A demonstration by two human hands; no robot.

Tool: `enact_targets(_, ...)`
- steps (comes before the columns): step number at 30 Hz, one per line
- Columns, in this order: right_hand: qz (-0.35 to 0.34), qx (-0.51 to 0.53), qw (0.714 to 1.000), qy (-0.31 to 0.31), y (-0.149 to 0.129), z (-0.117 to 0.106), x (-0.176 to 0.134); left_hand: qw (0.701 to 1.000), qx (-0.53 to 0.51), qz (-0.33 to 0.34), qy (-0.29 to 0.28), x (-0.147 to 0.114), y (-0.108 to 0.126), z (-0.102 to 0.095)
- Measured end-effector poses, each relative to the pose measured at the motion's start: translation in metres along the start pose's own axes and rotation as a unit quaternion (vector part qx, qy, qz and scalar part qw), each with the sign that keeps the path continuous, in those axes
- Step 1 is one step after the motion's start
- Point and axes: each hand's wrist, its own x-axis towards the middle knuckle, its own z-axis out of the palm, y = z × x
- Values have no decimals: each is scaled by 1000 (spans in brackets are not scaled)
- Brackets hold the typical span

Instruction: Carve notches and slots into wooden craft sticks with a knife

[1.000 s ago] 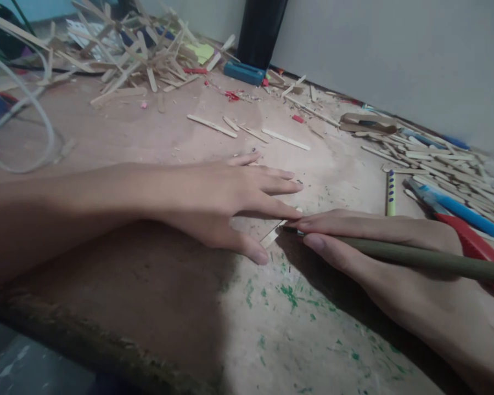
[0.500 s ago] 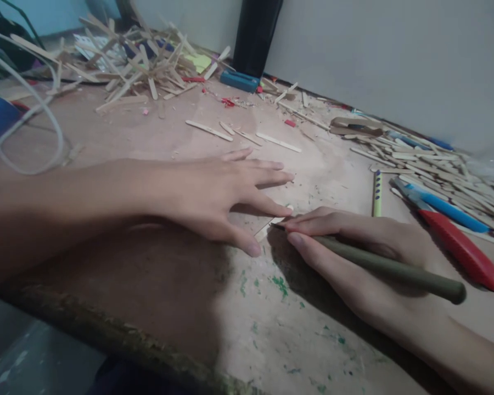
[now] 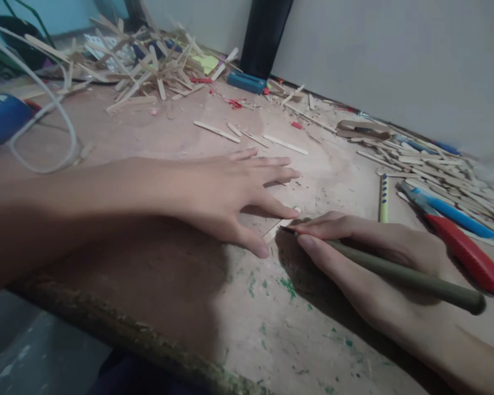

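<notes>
Stick (image 3: pixel 272 234) lies flat, pale, slim and round-ended.

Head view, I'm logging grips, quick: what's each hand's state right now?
Left hand: open, spread at the wooden stick.
Right hand: closed around the dark green tool near its tip.

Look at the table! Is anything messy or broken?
Green specks stain the tabletop near the left hand, the front edge looks rough and worn, and a tangled heap of sticks sprawls at the back left.
</notes>
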Motion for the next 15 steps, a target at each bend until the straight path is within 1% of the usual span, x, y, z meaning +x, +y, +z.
enact_targets(2, 15, 1, 1000, -14, -3, -5, 1, 1000, 1, -4, -4, 0, 2, -1)
enact_targets(4, 34, 12, 998, -41, -4, -9, 4, 1000, 4, -9, -9, 0, 2, -1)
enact_targets(6, 47, 31, 997, -54, -4, -9, 6, 1000, 1, -7, -10, -1, 2, 0)
enact_targets(9, 53, 81, 995, -37, -4, -1, 7, 1000, -22, 11, -14, -5, -1, -1)
enact_targets(11, 55, 115, 991, -51, -6, 9, 7, 999, -38, 18, -8, -7, -1, -4)
enact_targets(13, 47, 138, 988, -59, -7, 19, 8, 999, -42, 6, -9, -12, 0, -9)
enact_targets(15, 38, 147, 986, -67, -7, 27, 11, 999, -39, -20, -8, -20, -1, -8)
